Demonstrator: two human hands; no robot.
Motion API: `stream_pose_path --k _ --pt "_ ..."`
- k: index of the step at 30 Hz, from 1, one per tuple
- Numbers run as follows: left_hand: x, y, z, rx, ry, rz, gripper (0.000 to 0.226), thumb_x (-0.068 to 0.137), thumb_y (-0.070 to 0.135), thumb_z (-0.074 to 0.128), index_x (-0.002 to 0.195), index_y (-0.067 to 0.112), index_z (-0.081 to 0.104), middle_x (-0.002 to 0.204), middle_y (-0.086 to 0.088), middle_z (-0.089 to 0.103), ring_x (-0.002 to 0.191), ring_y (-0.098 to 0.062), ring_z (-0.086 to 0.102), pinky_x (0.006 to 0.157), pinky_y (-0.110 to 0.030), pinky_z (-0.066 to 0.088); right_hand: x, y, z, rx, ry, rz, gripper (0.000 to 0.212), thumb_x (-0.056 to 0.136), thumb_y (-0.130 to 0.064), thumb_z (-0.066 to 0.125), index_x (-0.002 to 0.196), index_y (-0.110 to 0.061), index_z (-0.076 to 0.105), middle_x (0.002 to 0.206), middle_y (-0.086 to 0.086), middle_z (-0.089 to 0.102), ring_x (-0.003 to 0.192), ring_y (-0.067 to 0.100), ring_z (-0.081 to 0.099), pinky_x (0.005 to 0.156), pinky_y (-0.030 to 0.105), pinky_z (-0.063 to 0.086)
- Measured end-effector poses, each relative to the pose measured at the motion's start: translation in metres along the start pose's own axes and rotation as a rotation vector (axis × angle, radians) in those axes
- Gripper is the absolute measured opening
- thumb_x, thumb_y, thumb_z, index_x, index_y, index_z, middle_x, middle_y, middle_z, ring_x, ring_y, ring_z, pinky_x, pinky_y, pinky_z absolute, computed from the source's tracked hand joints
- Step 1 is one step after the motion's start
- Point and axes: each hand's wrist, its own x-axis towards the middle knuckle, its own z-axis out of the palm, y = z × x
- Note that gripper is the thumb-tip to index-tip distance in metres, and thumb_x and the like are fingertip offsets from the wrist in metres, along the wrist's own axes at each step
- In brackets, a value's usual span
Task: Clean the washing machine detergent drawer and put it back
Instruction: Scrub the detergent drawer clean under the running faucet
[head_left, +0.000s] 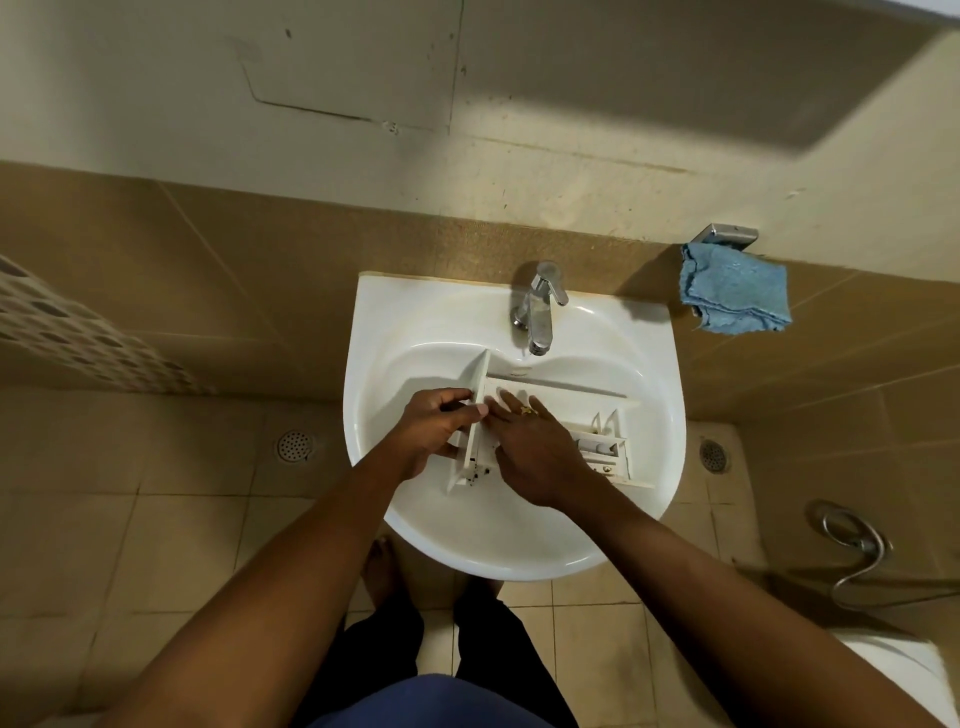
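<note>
Head view. Trainee: Where did the detergent drawer (566, 389) sit, and how was it held?

Instructor: It lay in the bowl of the wash basin (519, 561), below the tap (537, 312), with its front panel (478, 405) toward the left. The left hand (436, 426) gripped that panel, fingers and thumb curled round it. The right hand (530, 452) rested in the large compartment (576, 410), its fingers (511, 402) straight and spread against the plastic, a ring (529, 410) on one of them. Neither hand held a brush or cloth.

Trainee: What did the rubbing step call for?

Instructor: Dark specks (478, 472) showed at the near corner beside the panel, so I judged the residue to be heaviest there. The spread fingers probably needed to work toward that corner while the left hand braced the panel, since the drawer could slide on the glazed bowl. No running water was visible, so a rinse seemed due. The siphon compartment (602, 447) at the right end looked untouched.

Trainee: And clearances?

Instructor: The drawer spanned most of the bowl. Its right end lay near the basin wall, and the panel's far corner stood near the spout. Turning it probably required lifting first. A blue cloth (735, 296) hung from the wall holder (727, 234) to the right, well apart from the basin, with open room between.
</note>
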Motion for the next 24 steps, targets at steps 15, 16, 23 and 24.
stream_pose_path --k 15,16,23,24 --pt "0.003 -0.001 -0.001 0.002 -0.008 -0.002 0.049 0.091 0.022 0.080 0.137 0.014 0.064 0.112 -0.006 0.075 0.097 -0.016 0.071 0.069 -0.037 0.065 0.002 0.035 -0.011 0.575 0.150 0.167 0.040 0.090 0.004 0.053 0.117 -0.010 0.078 0.128 0.007 0.073 0.128 0.024 0.062 0.116 0.037 0.043" --pt "0.003 -0.001 -0.002 0.001 -0.009 -0.005 0.050 0.091 0.023 0.080 0.137 0.014 0.064 0.115 -0.008 0.075 0.102 -0.019 0.072 0.071 -0.041 0.065 0.013 0.040 -0.022 0.790 0.226 0.319 0.034 0.091 0.008 0.055 0.108 -0.008 0.081 0.117 0.007 0.077 0.114 0.022 0.070 0.109 0.038 0.049" --pt "0.005 -0.003 -0.003 0.009 -0.023 -0.006 0.052 0.089 0.024 0.082 0.137 0.014 0.066 0.115 -0.005 0.077 0.105 -0.020 0.074 0.075 -0.044 0.065 0.061 0.055 -0.056 2.055 0.320 0.733 0.039 0.089 0.019 0.028 0.102 0.017 0.065 0.099 0.028 0.073 0.086 0.036 0.077 0.081 0.041 0.065" --pt "0.006 -0.003 -0.003 0.011 -0.023 -0.004 0.052 0.089 0.025 0.082 0.137 0.015 0.066 0.116 -0.005 0.077 0.106 -0.021 0.073 0.077 -0.045 0.065 0.063 0.056 -0.055 2.131 0.331 0.738 0.039 0.089 0.018 0.027 0.103 0.018 0.063 0.098 0.028 0.073 0.082 0.034 0.077 0.075 0.039 0.065"
